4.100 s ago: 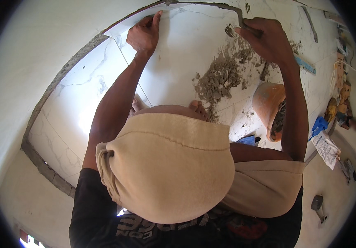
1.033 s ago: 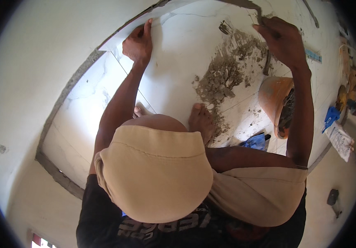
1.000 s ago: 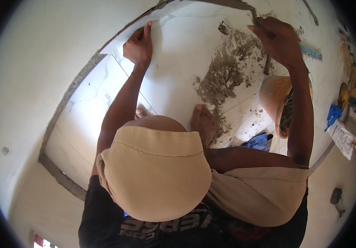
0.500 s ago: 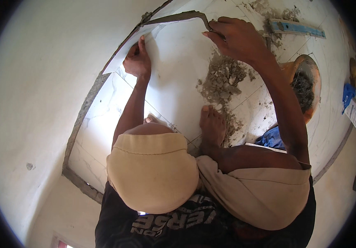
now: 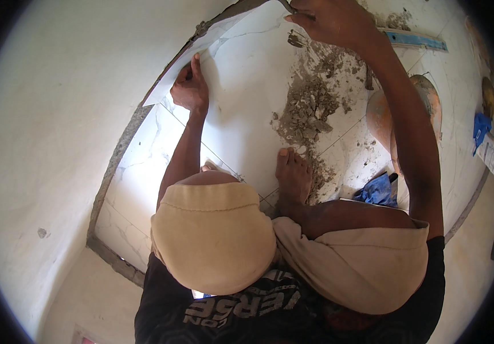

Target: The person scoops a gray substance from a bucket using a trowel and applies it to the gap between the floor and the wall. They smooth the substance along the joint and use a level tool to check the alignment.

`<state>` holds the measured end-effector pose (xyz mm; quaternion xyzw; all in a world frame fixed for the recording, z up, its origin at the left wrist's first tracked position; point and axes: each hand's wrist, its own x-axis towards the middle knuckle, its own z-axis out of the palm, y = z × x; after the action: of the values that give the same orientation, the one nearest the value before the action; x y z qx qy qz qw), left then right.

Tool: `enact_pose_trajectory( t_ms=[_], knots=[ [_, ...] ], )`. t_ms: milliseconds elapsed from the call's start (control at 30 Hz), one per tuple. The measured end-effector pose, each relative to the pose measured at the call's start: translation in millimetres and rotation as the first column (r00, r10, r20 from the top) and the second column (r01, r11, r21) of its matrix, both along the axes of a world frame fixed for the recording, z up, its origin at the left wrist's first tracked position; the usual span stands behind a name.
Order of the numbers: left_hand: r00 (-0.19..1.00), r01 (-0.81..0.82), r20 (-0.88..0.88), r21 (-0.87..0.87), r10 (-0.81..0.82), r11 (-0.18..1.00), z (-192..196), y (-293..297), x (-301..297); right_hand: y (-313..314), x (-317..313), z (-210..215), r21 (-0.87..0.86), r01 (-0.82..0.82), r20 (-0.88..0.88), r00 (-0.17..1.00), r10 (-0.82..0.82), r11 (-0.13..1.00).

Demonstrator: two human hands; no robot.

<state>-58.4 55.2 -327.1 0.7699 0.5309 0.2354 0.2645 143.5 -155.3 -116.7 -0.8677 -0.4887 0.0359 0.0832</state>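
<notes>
The left hand [image 5: 189,89] is closed on the near edge of a large white glossy tile [image 5: 241,97], which is tilted up off the floor beside the pale wall [image 5: 58,126]. The right hand [image 5: 330,23], arm stretched forward, is clamped on the tile's far top edge, perhaps with a thin tool pinched in it, though the rim cuts this off. Grey crumbly mortar [image 5: 307,109] lies heaped on the tile just ahead of a bare foot [image 5: 293,175].
</notes>
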Motion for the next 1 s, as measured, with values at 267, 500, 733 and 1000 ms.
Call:
enact_pose_trajectory(
  t_ms=[267,500,733,1000],
  knots=[
    [0.997,0.027,0.071,0.008,-0.028,1.0,3.3,-1.3,0.2,-17.7,8.9,25.5,-0.058,0.018,-0.015,1.0,-0.019,0.998],
    [0.979,0.121,0.164,0.037,-0.125,0.992,-23.6,-1.3,4.5,-128.6,-20.9,124.0,0.065,0.353,-0.026,0.936,-0.352,0.933],
    [0.982,0.167,0.086,0.02,-0.168,0.986,1.0,-10.0,2.0,-294.6,-114.9,173.2,0.077,0.747,0.023,0.661,-0.75,0.66],
    [0.983,0.183,-0.011,-0.06,-0.184,0.981,15.7,-15.5,1.7,-343.9,-140.2,97.2,-0.14,0.74,0.341,0.66,-0.67,0.658]
  ],
)
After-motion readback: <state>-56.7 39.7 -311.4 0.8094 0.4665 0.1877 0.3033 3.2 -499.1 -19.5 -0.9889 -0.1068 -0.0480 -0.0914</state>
